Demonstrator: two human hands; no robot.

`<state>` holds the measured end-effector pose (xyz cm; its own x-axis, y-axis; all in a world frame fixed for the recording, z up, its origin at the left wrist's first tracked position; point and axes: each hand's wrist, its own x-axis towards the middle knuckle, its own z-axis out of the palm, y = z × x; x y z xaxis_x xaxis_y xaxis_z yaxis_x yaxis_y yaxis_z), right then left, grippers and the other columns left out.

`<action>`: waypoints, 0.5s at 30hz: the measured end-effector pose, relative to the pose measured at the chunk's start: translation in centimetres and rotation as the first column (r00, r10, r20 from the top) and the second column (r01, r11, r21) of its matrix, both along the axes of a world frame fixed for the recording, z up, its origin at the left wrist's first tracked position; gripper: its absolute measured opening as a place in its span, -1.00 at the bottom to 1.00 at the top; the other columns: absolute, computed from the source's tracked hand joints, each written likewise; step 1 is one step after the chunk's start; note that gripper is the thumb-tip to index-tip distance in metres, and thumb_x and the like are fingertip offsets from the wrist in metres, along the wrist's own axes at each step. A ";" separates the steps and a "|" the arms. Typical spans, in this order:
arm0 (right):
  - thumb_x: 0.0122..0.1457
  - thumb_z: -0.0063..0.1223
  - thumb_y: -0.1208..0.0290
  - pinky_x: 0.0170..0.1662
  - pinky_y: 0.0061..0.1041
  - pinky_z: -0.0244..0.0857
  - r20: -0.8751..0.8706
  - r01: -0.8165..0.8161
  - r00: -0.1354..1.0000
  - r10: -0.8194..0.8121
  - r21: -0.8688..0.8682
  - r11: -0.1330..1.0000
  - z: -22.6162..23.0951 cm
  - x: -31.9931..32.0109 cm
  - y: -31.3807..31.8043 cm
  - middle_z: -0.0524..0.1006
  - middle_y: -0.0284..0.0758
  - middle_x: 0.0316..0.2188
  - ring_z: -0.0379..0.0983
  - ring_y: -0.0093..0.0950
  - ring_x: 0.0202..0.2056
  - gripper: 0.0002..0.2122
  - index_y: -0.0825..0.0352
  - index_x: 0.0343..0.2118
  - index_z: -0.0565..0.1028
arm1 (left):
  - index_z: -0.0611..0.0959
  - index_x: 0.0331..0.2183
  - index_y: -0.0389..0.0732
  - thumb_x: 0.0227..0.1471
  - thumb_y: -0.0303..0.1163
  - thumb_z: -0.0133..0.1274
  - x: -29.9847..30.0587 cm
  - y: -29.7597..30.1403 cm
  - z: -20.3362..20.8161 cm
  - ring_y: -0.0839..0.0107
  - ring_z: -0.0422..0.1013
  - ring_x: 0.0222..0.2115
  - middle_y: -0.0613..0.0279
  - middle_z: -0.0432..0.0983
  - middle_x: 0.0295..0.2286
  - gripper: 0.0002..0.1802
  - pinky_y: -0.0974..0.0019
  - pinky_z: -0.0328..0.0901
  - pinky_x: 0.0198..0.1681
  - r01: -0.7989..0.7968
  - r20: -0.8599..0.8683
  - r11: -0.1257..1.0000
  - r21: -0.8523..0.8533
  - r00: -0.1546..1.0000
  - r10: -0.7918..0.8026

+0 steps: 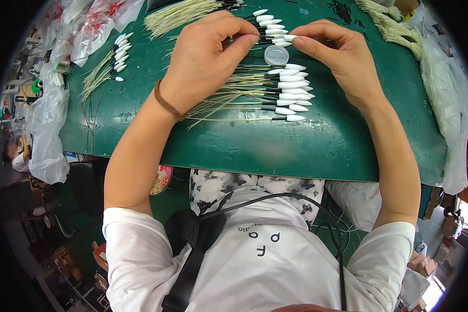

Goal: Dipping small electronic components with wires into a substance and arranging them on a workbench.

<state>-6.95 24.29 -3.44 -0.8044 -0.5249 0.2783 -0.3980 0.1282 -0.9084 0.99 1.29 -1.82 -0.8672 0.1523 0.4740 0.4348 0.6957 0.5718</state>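
Both hands (205, 54) (346, 60) in fingertip pinches

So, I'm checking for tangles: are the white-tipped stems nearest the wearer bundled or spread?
Spread: the white-tipped stems fan leftward, some crossing; no tie shows.

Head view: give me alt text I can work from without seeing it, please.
Over a green table, the left hand pinches thumb and forefinger together while the right hand has its fingertips at a white tip, grip unclear. Nearer the wearer sit a clear round container and, beyond it, a row of white-tipped stems.
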 end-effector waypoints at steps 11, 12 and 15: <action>0.14 0.27 0.37 -0.27 -0.70 0.28 0.049 -0.086 0.995 0.088 -0.043 0.995 0.5 0.5 -0.3 0.62 -0.45 -0.37 0.42 -0.73 -0.36 -0.82 0.35 -0.27 0.66 | 0.67 -0.32 -0.32 0.08 -0.49 0.17 0.1 0.9 0.1 0.46 0.40 -0.42 0.25 0.52 -0.44 -0.89 0.44 0.26 -0.34 0.035 -0.011 0.999 0.018 0.999 -0.035; 0.14 0.27 0.37 -0.27 -0.70 0.28 0.047 -0.086 0.995 0.088 -0.043 0.995 0.6 0.5 -0.3 0.62 -0.45 -0.37 0.42 -0.73 -0.36 -0.82 0.35 -0.27 0.66 | 0.67 -0.32 -0.33 0.08 -0.50 0.17 0.1 0.9 0.1 0.47 0.40 -0.41 0.25 0.52 -0.43 -0.89 0.45 0.26 -0.34 0.032 -0.001 0.999 0.010 0.999 -0.032; 0.11 0.28 0.35 -0.33 -0.67 0.24 -0.018 -0.065 0.998 0.065 -0.001 0.998 0.6 0.4 0.0 0.61 -0.46 -0.38 0.37 -0.71 -0.40 -0.82 0.34 -0.31 0.67 | 0.66 -0.33 -0.33 0.08 -0.52 0.16 0.2 1.3 0.4 0.47 0.41 -0.41 0.25 0.52 -0.42 -0.91 0.46 0.27 -0.34 0.036 0.043 0.999 0.003 0.998 -0.036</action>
